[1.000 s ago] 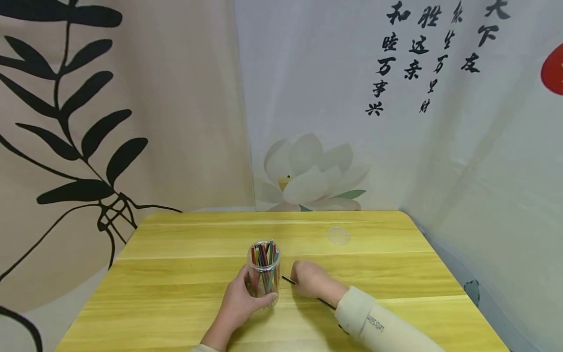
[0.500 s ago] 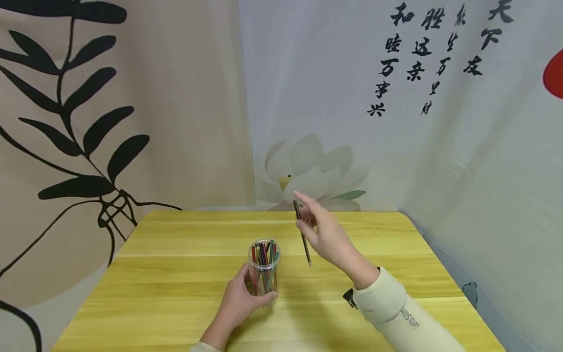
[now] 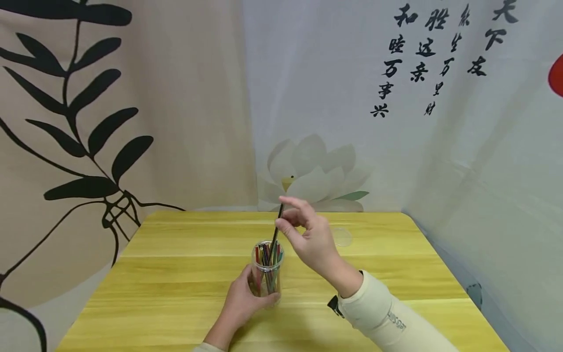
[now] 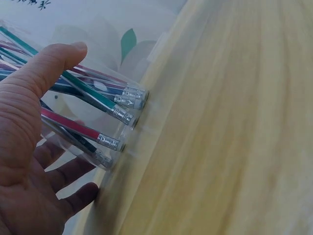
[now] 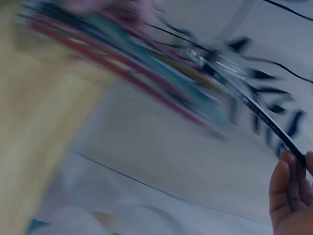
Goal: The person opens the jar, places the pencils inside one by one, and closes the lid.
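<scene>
A clear jar full of coloured pencils stands upright on the table. My left hand grips it low down, thumb across the near side and fingers round the left. In the left wrist view the pencils' eraser ends rest at the jar's bottom. Above the jar, my right hand pinches a black pencil near its upper end between thumb and fingers. That pencil slants down, its lower end inside the jar mouth among the others. Blurred in the right wrist view, its metal eraser end points toward the bunch.
A clear round disc, like a lid, lies on the wooden table behind my right hand. Printed curtains hang at the table's back and right edges. A black strap shows at my right wrist.
My right hand picked the black pencil up from the table, raised and tilted it upright, then brought it left to the jar mouth. My left hand keeps its hold on the jar.
</scene>
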`<move>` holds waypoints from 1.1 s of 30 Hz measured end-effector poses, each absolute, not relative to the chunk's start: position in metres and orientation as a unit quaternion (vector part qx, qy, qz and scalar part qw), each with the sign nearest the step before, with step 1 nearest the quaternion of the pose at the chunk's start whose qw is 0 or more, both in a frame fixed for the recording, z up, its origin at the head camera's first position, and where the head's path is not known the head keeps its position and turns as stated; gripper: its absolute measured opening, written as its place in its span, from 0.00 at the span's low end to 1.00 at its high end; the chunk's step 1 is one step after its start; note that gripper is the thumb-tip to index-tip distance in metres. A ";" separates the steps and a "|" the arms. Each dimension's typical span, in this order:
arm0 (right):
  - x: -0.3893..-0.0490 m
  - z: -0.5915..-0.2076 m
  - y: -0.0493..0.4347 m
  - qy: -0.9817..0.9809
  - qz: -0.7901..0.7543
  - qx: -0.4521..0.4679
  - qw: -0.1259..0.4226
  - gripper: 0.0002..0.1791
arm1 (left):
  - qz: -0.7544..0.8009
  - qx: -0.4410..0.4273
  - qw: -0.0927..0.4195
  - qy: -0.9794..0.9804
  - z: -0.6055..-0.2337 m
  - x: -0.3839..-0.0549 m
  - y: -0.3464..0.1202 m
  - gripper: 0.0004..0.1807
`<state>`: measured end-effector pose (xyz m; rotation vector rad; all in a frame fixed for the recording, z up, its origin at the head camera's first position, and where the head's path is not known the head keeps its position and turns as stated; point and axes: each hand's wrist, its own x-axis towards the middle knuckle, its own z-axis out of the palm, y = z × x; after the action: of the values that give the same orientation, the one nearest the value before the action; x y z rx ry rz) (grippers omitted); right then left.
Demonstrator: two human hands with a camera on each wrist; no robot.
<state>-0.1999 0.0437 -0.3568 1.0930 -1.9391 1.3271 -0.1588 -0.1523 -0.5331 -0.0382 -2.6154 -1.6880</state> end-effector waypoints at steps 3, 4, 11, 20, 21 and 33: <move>-0.204 -0.384 0.037 -0.757 0.438 0.418 0.246 0.20 | -0.543 -0.016 0.016 -0.839 -0.534 -0.159 -0.153 0.38; -0.205 -0.391 0.037 -0.764 0.426 0.421 0.238 0.17 | -0.542 -0.018 0.017 -0.840 -0.535 -0.159 -0.153 0.39; -0.204 -0.404 0.035 -0.795 0.382 0.420 0.214 0.07 | -0.544 -0.021 0.017 -0.839 -0.534 -0.159 -0.152 0.43; -0.200 -0.392 0.026 -0.834 0.250 0.444 0.211 0.04 | -0.544 -0.022 0.007 -0.839 -0.533 -0.159 -0.155 0.41; -0.200 -0.392 0.025 -0.839 0.254 0.438 0.199 0.04 | -0.544 -0.022 0.008 -0.838 -0.533 -0.159 -0.156 0.41; -0.204 -0.385 0.020 -0.873 0.245 0.374 0.193 0.07 | -0.544 -0.013 0.004 -0.839 -0.533 -0.159 -0.153 0.42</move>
<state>-0.2044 0.0203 -0.3851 1.0498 -2.4515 0.6880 -0.1594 -0.1534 -0.5333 -0.0416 -2.6288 -1.7044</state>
